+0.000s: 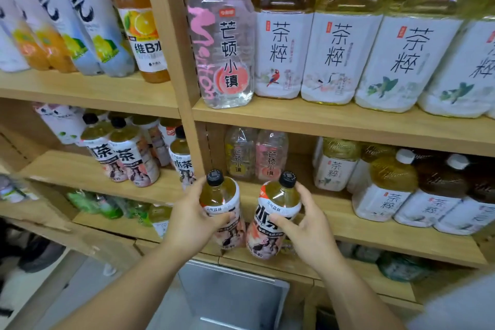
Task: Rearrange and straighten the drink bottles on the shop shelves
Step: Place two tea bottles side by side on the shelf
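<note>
Person's got both hands full here. The left hand point(192, 220) is curled round one black-capped tea bottle point(223, 195), thumb across the front of the pink-and-white label. The right hand point(308, 228) grips a second tea bottle point(273, 225) of the same kind, fingers wrapped round its label. Both bottles are just right of the wooden upright point(184, 83), low down at the front edge of the shelf, side by side with a small gap. The second one leans with its cap away from the upright. Can't tell if their bases sit on the board or hang just above it. Right of the upright and further back stand two small clear bottles point(254, 155). Higher up, right against the upright, is a big clear peach bottle point(222, 43), and left of the upright there's a bunch of matching tea bottles point(134, 158)
</note>
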